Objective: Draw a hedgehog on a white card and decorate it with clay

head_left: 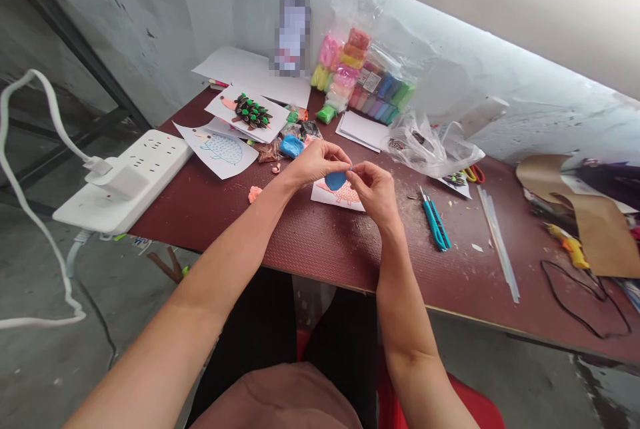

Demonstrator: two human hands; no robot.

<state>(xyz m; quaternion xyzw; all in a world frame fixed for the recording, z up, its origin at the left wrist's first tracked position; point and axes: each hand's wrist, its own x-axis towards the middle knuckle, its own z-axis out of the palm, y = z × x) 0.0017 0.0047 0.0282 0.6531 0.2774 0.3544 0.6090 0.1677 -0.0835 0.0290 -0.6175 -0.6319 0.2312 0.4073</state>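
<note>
Over the table's front half, my left hand [320,161] pinches a flattened piece of blue modelling clay [335,181] that hangs beneath its fingers. My right hand [374,190] meets it from the other side, thumb and forefinger closed at the clay's upper edge, where a small blue bit shows. Below both hands lies a white card with an orange hedgehog drawing [345,198], partly hidden by them. A larger blue clay lump [291,146] rests just behind my left wrist. Nearer the front is an orange clay lump [255,194].
A white power strip [125,179] covers the table's left corner. Hedgehog cards [250,111], bagged coloured clay [345,69] and a plastic bag [430,142] line the back. Rightward lie a teal utility knife [436,221], glue sticks [499,242] and a corded yellow glue gun [573,246].
</note>
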